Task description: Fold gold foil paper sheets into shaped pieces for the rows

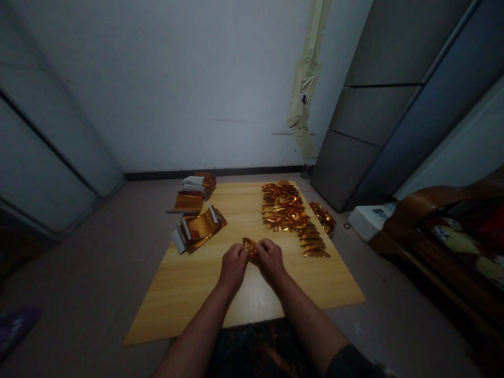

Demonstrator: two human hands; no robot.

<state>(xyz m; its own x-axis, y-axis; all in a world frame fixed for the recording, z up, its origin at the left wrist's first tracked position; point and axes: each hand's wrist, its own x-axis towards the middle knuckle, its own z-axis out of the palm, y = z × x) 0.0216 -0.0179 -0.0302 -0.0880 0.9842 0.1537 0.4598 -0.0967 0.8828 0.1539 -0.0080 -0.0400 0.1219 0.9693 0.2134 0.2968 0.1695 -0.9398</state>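
Note:
My left hand (233,264) and my right hand (270,258) meet over the middle of a wooden board (197,294) on the floor. Both pinch one small crumpled piece of gold foil (249,245) between their fingers. A long heap of folded gold foil pieces (289,212) lies to the right of my hands. Flat gold foil sheets in stacks (199,228) lie to the left.
More foil stacks (197,190) sit at the board's far left corner. A grey cabinet (378,121) stands at the right, a white box (368,220) beside it, and dark wooden furniture (444,231) further right. A cloth (307,84) hangs on the back wall.

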